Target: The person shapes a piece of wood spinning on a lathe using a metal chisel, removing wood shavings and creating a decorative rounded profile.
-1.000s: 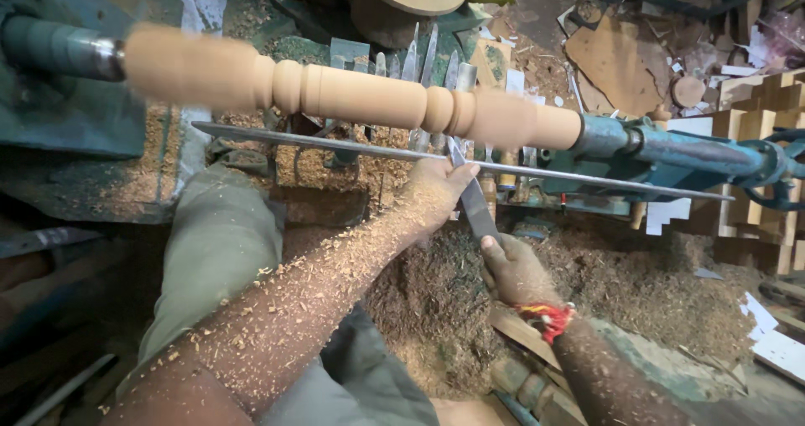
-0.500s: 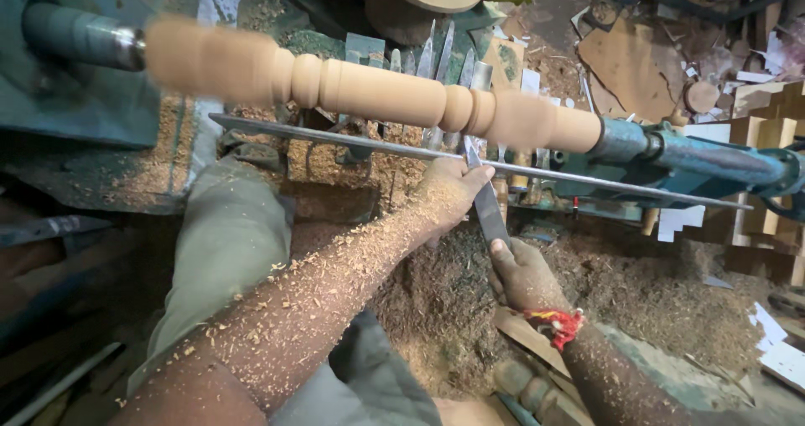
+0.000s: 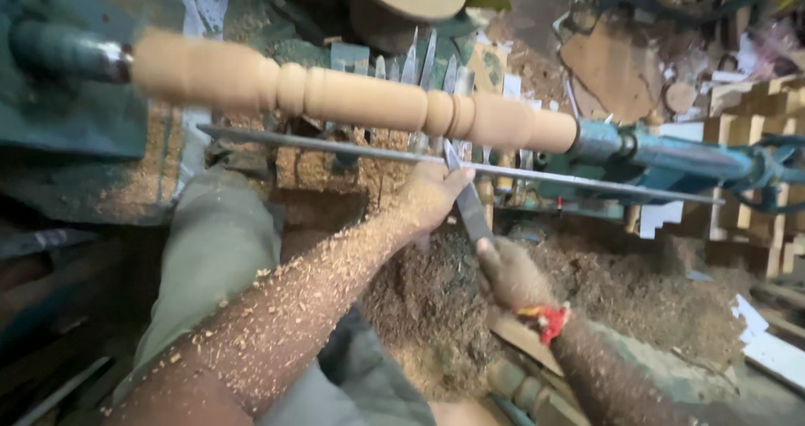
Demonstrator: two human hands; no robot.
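Workpiece: a pale turned wooden spindle (image 3: 352, 99) lies across the upper frame from 9 o'clock to 3 o'clock, tilted a little down toward 3 o'clock, with beads and grooves cut along it.
Mounting: its 9 o'clock end meets a dark metal shaft (image 3: 63, 50); its 3 o'clock end runs into a blue-green metal fitting (image 3: 662, 153).
Rest bar: a long thin metal bar (image 3: 335, 147) runs just below the spindle, nearly parallel to it.
Tool: a flat metal chisel (image 3: 470, 204) lies across the bar, its tip pointing to 12 o'clock at the spindle's underside near the beads; whether the tip touches the wood cannot be told.
Left hand: the left hand (image 3: 428, 200) sits just below the bar, fingers curled against the blade's left side, steadying it near the bar.
Right hand: the right hand (image 3: 511, 271) is clenched around the chisel's lower end, toward 5 o'clock of the left hand.
Wrist: a red thread band (image 3: 545, 319) circles the right wrist.
Forearms: both are speckled with wood shavings.
Leg: a knee in olive trousers (image 3: 218, 250) rises at 8 o'clock of the left hand.
Floor: a heap of sawdust (image 3: 436, 309) lies beneath both hands.
Background: spare pointed blades (image 3: 419, 57) stand upright behind the spindle at 12 o'clock, and stacked pale wood blocks (image 3: 746, 116) sit at 3 o'clock.
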